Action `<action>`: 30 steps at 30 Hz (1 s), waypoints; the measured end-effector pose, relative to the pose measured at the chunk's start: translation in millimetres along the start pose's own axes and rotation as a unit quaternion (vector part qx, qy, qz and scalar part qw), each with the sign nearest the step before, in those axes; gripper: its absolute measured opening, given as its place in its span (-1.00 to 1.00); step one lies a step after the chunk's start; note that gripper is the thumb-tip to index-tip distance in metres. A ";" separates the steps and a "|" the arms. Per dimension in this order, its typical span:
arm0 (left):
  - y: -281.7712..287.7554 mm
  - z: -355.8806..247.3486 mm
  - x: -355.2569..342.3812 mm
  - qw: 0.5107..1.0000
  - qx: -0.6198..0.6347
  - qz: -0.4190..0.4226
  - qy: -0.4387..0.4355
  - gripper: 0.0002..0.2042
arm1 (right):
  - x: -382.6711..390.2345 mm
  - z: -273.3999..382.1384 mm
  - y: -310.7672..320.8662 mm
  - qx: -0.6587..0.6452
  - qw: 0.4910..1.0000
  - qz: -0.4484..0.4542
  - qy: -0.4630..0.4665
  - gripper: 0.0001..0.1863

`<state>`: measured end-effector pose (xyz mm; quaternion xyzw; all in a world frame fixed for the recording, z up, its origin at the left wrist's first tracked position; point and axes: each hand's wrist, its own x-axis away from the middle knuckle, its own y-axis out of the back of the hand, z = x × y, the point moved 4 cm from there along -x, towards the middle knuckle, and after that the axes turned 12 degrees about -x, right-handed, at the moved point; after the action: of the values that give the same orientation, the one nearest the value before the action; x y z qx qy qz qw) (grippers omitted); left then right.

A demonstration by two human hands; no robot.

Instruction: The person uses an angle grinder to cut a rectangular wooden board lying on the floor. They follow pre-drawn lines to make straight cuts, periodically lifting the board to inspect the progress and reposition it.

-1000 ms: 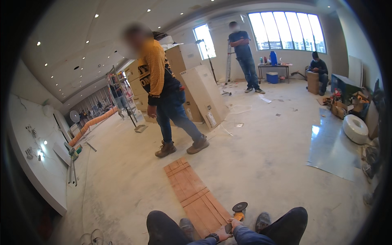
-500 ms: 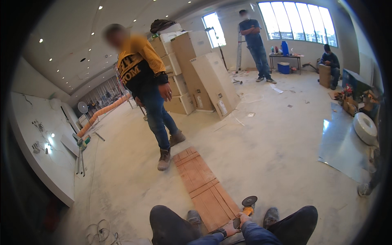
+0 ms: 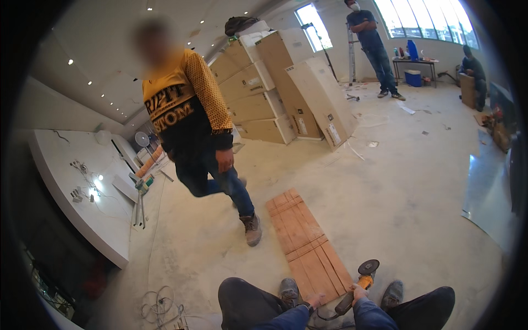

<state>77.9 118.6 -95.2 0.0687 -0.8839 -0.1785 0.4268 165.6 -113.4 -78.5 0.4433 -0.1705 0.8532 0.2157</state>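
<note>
A long reddish-brown wooden board (image 3: 313, 242) lies on the floor between my feet, with dark lines scored along and across it. My right hand (image 3: 360, 291) is closed round a yellow and black angle grinder (image 3: 364, 281) at the board's near right corner. The grinder's dark disc (image 3: 368, 267) points away from me, and its rear end and cord trail back toward my left arm. My left hand (image 3: 315, 300) grips the near left end of the board; its fingers are small and partly hidden.
A person in a yellow and black top (image 3: 190, 104) stands left of the board. Behind are stacked cartons (image 3: 258, 104). Another person (image 3: 371, 44) stands by a ladder; a third sits far right. A coiled cable (image 3: 159, 305) lies near left, a shiny sheet (image 3: 487, 198) at right.
My left hand has left the grinder's rear end and moved left to the board. The person in yellow has stepped nearer. The whole view has shifted, with things appearing farther right.
</note>
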 end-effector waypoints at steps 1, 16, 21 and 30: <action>-1.2 7.2 -4.4 0.996 -0.085 -0.025 -0.016 -0.62 | -5.0 -2.4 -2.5 -0.003 1.000 0.005 0.002 -0.13; -10.3 20.1 -10.8 0.995 0.063 -0.021 0.068 -0.53 | 27.2 12.5 -15.0 -0.008 1.000 0.026 0.012 -0.11; -4.5 -2.5 7.5 0.998 -0.023 -0.018 0.051 -0.52 | 24.4 16.5 -18.5 0.004 0.999 0.040 -0.022 -0.10; -21.9 3.4 -5.2 0.999 -0.006 0.047 0.011 -0.60 | 22.7 19.8 -8.5 0.019 0.999 -0.040 -0.025 -0.13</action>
<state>77.7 100.5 -109.2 0.0265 -0.8804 -0.1630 0.4445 171.9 -110.8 -47.9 0.4749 -0.1420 0.8355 0.2369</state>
